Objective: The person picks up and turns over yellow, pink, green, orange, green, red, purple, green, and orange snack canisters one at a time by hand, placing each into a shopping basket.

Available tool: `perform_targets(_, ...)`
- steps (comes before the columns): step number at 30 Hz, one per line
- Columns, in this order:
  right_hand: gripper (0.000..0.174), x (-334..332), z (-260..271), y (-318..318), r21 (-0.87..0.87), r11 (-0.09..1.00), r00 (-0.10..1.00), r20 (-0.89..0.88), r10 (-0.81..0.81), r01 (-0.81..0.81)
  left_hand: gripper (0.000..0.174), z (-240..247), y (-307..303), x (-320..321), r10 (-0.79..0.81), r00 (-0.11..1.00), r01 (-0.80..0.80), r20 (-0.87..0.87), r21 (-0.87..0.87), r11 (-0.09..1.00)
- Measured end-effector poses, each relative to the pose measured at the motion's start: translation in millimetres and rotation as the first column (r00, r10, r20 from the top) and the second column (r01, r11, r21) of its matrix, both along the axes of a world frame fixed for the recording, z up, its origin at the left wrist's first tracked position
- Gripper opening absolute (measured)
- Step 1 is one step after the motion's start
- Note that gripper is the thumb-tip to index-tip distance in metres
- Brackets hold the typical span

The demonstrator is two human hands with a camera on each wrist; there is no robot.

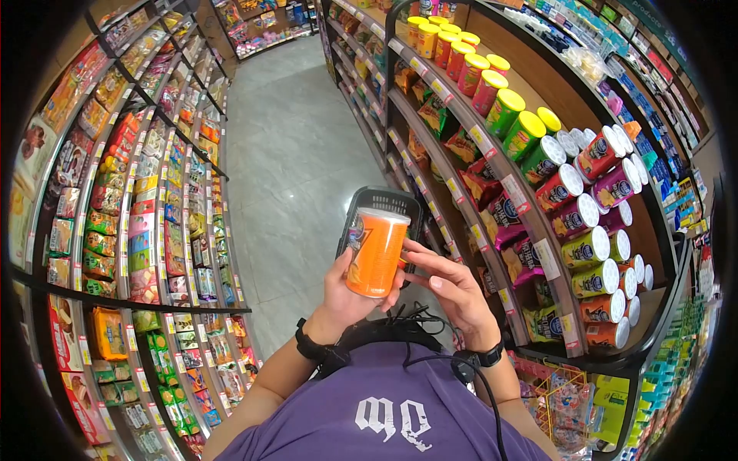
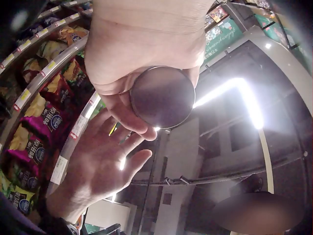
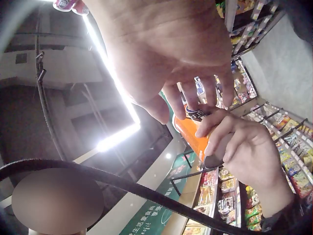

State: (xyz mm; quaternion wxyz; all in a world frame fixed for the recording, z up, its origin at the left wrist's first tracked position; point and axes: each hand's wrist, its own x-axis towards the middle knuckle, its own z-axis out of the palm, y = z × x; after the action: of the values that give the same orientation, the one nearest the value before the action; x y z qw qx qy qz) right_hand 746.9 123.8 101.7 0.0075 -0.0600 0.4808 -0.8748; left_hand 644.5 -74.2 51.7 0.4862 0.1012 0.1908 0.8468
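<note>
An orange chip canister (image 1: 378, 253) with a pale lid stands tilted in my left hand (image 1: 346, 296), whose fingers curl round it. The left wrist view shows the round dark base of the canister (image 2: 164, 97) under the palm. My right hand (image 1: 459, 298) is beside the canister, with its fingers loosely extended and fingertips right at its side. In the right wrist view those fingers partly cover the orange canister (image 3: 193, 134). A dark shopping basket (image 1: 393, 197) shows beyond the canister, its inside mostly hidden.
Beside me on the right, a shelf carries chip canisters with white lids (image 1: 600, 230) and yellow lids (image 1: 503, 100). Bagged chips (image 1: 523, 257) fill the tier below. Shelves of packaged snacks (image 1: 146, 215) line the left. A grey tiled floor (image 1: 277, 154) runs ahead between them.
</note>
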Motion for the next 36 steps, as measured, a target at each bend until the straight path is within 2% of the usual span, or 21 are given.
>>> perform_targets(3,0.041,0,1,0,-0.021,1.000,1.000,0.013,-0.008,0.008,0.081,1,1,0,0.005,0.999,-0.005,0.033,-0.007,1.000)
perform_targets(5,0.048,-1,-3,1,0.002,1.000,1.000,-0.005,0.003,-0.003,0.082,-2,1,-2,0.008,0.999,-0.008,0.049,-0.004,1.000)
perform_targets(6,0.048,-1,-2,-1,0.001,1.000,1.000,-0.003,0.003,-0.003,0.080,-8,0,-6,-0.003,1.000,0.003,-0.026,-0.012,1.000)
perform_targets(7,0.057,-3,1,-5,-0.030,0.999,1.000,0.021,-0.018,0.019,0.077,-7,0,-8,-0.016,0.995,0.014,-0.102,-0.020,1.000)
perform_targets(8,0.067,-4,3,-8,-0.060,0.997,0.998,0.046,-0.040,0.043,0.077,-5,2,-7,-0.018,0.995,0.016,-0.101,-0.020,1.000)
perform_targets(9,0.067,-5,0,-9,-0.059,0.997,0.998,0.046,-0.043,0.046,0.077,-1,4,-4,0.038,0.970,-0.084,-0.242,-0.184,0.979)
perform_targets(10,0.076,-5,-5,-9,0.007,0.996,0.994,0.066,-0.091,0.091,0.077,5,5,-2,0.066,0.920,-0.202,-0.385,-0.325,0.924)
perform_targets(11,0.087,-6,-10,-10,0.074,0.988,0.987,0.082,-0.141,0.135,0.077,11,6,-1,0.063,0.921,-0.199,-0.385,-0.323,0.925)
perform_targets(12,0.087,-8,-15,-11,0.077,0.987,0.986,0.082,-0.145,0.139,0.078,17,8,0,0.040,0.897,-0.194,-0.441,-0.312,0.930)
perform_targets(14,0.105,-11,-24,-13,0.012,0.968,0.957,0.147,-0.249,0.250,0.082,21,8,0,0.013,0.873,-0.181,-0.488,-0.299,0.937)
perform_targets(15,0.094,-12,-28,-13,0.075,0.953,0.944,0.132,-0.302,0.295,0.084,21,2,-2,-0.081,0.796,-0.159,-0.600,-0.336,0.928)
perform_targets(16,0.094,-12,-32,-9,0.080,0.950,0.941,0.133,-0.310,0.301,0.087,22,-1,-5,-0.174,0.697,-0.142,-0.695,-0.372,0.917)
perform_targets(17,0.087,-12,-34,-6,-0.040,0.963,0.954,0.155,-0.258,0.267,0.072,28,-4,-8,-0.193,0.672,-0.117,-0.715,-0.360,0.926)
perform_targets(18,0.081,-10,-35,-3,-0.160,0.960,0.964,0.171,-0.203,0.230,0.072,32,-6,-11,-0.194,0.674,-0.108,-0.713,-0.355,0.929)
perform_targets(20,0.076,-9,-31,-3,-0.204,0.945,0.948,0.245,-0.203,0.255,0.059,36,-5,-15,-0.254,0.408,-0.096,-0.877,-0.318,0.943)
perform_targets(22,0.077,-10,-38,1,-0.318,0.928,0.966,0.227,-0.127,0.197,0.052,38,-3,-12,-0.230,0.438,-0.116,-0.869,-0.308,0.944)
perform_targets(24,0.078,-11,-38,0,-0.320,0.926,0.966,0.222,-0.135,0.203,0.055,34,-4,-15,-0.214,0.482,-0.072,-0.850,-0.281,0.957)
perform_targets(28,0.078,-10,-32,-2,-0.311,0.917,0.951,0.254,-0.174,0.251,0.056,35,-4,-17,-0.216,0.502,-0.056,-0.837,-0.281,0.958)
perform_targets(30,0.079,-10,-32,-2,-0.315,0.916,0.952,0.255,-0.170,0.248,0.061,38,-4,-17,-0.243,0.539,-0.055,-0.807,-0.321,0.945)
perform_targets(36,0.080,-9,-35,-1,-0.312,0.920,0.957,0.238,-0.164,0.236,0.053,36,-3,-21,-0.232,0.540,-0.014,-0.809,-0.284,0.959)
